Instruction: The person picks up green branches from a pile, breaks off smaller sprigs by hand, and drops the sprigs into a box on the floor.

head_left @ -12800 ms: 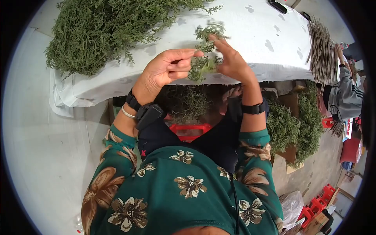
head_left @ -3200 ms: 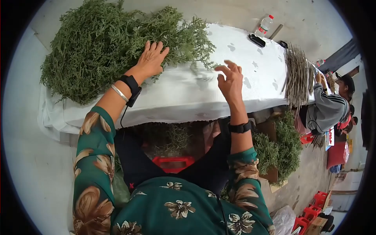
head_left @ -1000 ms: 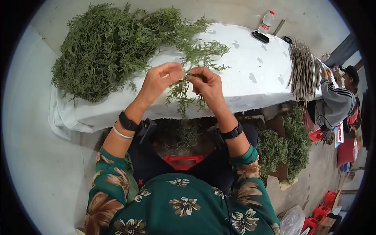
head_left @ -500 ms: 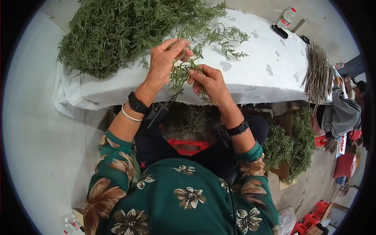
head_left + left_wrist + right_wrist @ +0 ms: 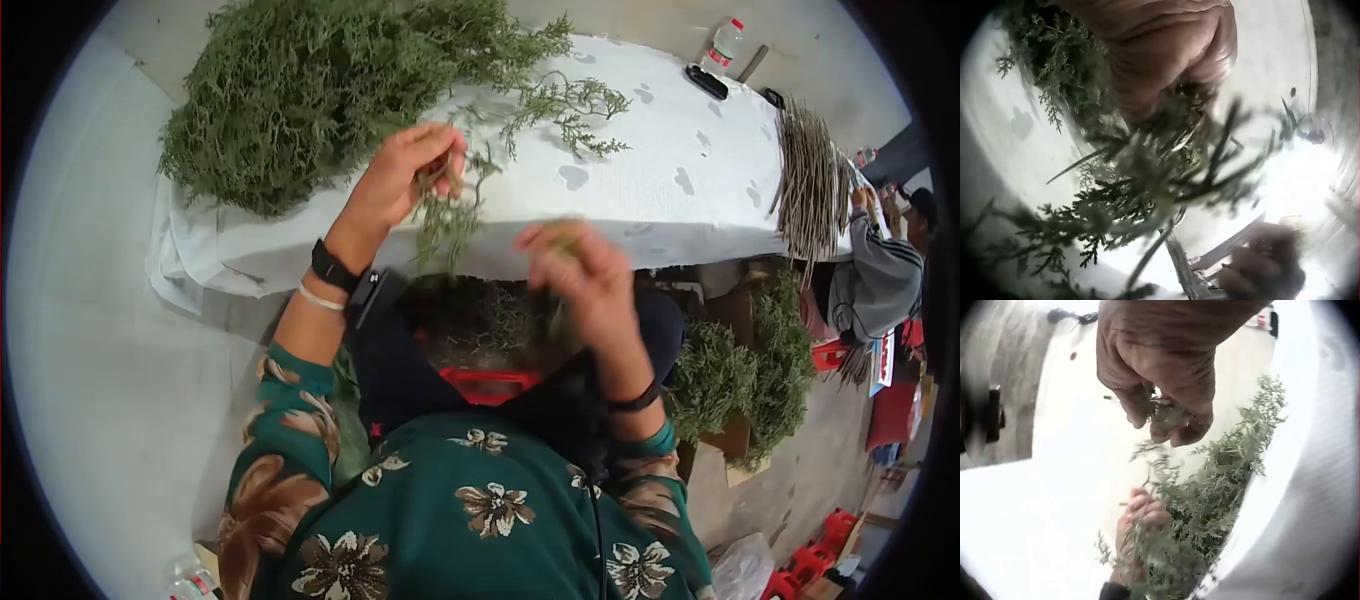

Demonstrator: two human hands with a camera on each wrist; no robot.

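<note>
left grip (image 5: 402, 180) raised pinching, right grip (image 5: 580, 272) pinching

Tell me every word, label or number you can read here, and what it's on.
No text is legible.
On the clear plastic bottle with a red label, standing on the white-clothed table: label too small to read.
On the red-and-white printed sheet at the right edge: too blurred to read.
The left hand pinches a green feathery sprig, the right hand green bits: no writing.

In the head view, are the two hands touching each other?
No, the left hand holds a sprig while the right hand, pinching a green scrap, sits apart.
</note>
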